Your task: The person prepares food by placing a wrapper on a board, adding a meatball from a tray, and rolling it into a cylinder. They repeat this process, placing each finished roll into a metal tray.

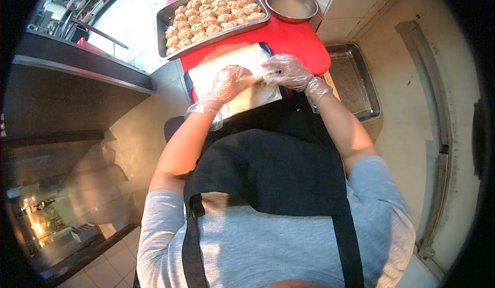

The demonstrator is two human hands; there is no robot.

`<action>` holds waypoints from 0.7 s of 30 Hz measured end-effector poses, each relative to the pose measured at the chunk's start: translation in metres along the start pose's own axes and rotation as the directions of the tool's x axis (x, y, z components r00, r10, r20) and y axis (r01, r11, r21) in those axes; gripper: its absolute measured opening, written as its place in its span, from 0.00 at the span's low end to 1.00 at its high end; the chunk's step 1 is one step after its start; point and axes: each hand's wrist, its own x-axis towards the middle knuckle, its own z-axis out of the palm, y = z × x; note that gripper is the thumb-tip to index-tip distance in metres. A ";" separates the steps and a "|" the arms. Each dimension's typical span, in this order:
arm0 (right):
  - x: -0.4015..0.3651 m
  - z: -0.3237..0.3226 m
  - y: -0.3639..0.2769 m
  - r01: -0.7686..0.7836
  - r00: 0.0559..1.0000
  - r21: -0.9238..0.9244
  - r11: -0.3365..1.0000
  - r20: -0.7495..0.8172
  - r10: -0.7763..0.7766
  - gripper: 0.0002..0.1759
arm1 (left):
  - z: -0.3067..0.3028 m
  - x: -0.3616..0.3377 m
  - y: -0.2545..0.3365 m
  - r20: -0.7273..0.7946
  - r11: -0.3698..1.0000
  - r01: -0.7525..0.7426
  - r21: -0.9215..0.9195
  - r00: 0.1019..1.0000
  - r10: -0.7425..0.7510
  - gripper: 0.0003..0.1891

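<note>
I see a small pale-brown lump of food (261, 77) pinched between the fingertips of my gloved left hand (229, 84) and gloved right hand (289, 71); its exact shape is too small and too covered to tell. It sits just above a white sheet (232, 61) lying flat, tilted slightly across the near table edge.

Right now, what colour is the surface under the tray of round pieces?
The surface is red, best seen in the head view.
</note>
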 end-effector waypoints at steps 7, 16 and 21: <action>-0.003 0.006 -0.012 -0.060 0.996 -0.141 0.988 0.063 0.069 0.13 | 0.020 0.004 -0.007 -0.005 0.998 -0.033 0.052 0.999 0.034 0.09; 0.004 0.018 -0.012 0.149 0.987 -0.179 0.973 -0.041 -0.158 0.11 | 0.024 0.004 0.002 -0.028 0.991 0.108 0.079 0.994 -0.106 0.07; -0.007 0.027 -0.009 -0.031 0.998 -0.126 0.991 0.055 0.038 0.11 | 0.025 0.003 0.004 0.036 0.984 0.133 0.115 0.990 -0.138 0.06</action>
